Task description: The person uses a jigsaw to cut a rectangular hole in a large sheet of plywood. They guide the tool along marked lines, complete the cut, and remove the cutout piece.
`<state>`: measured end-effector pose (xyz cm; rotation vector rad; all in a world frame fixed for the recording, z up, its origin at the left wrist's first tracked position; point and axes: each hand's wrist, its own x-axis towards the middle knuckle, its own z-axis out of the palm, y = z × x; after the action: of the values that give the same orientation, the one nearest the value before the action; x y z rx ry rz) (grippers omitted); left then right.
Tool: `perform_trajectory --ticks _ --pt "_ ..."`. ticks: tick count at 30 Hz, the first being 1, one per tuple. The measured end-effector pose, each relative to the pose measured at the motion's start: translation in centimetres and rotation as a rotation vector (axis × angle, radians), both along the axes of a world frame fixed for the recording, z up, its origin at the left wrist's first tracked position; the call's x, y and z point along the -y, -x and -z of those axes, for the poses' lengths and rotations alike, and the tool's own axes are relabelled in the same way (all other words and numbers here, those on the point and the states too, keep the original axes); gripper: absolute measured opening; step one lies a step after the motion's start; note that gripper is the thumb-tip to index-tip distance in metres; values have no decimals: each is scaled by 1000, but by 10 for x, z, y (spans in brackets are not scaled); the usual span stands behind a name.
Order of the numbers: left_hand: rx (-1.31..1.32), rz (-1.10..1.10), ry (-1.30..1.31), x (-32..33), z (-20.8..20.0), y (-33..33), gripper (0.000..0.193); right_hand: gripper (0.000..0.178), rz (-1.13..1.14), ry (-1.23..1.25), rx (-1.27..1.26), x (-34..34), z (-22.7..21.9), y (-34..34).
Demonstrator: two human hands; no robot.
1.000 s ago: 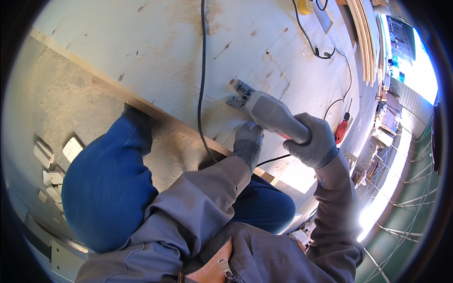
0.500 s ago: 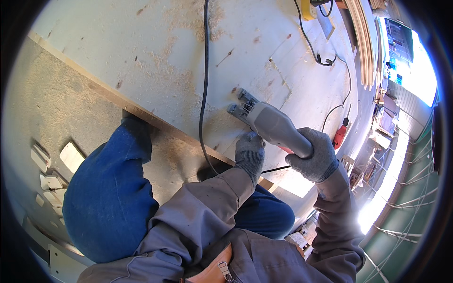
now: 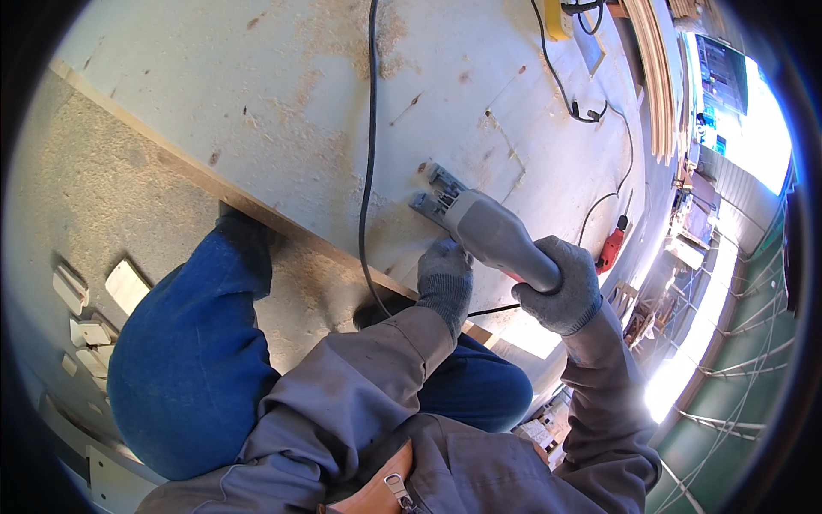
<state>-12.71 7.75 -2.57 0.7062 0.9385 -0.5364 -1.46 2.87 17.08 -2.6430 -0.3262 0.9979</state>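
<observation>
My right hand [image 3: 561, 287], in a grey knit glove, wraps round the rear grip of a grey power tool [image 3: 497, 233], which looks like a jigsaw. Its forked metal end points up and left, above the pale board [image 3: 282, 137]. My left hand [image 3: 445, 264], also gloved, is closed, its fingers curled beside the tool's near flank below the fork. The tool hides part of those fingertips, so what they pinch, if anything, cannot be seen. A black cord [image 3: 371, 163] runs across the board left of the tool and drops over its near edge.
Sawdust is scattered over the board. A red drill [image 3: 612, 247] lies to the right, and a yellow object [image 3: 558, 21] with cords sits at the far side. Stacked thin boards [image 3: 655, 86] stand beyond. Wood offcuts [image 3: 128, 287] lie on the floor at left, near my knee.
The view has shifted very slightly. Both hands and the tool keep nearly the same pose.
</observation>
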Motion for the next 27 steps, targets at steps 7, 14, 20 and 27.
perform_trajectory --ticks 7,14,20,27 --pt "231 261 -310 -4 -1 -2 23 39 -13 2 42 0 0 1" --pt "30 34 -48 -12 -12 -9 21 39 -7 -26 52 -1 0 1" --pt "-156 -313 173 -19 -29 -16 19 39 -2 -13 67 -1 0 2" --pt "-77 -346 113 -17 -20 -9 16 39 -4 -24 82 -8 1 1"
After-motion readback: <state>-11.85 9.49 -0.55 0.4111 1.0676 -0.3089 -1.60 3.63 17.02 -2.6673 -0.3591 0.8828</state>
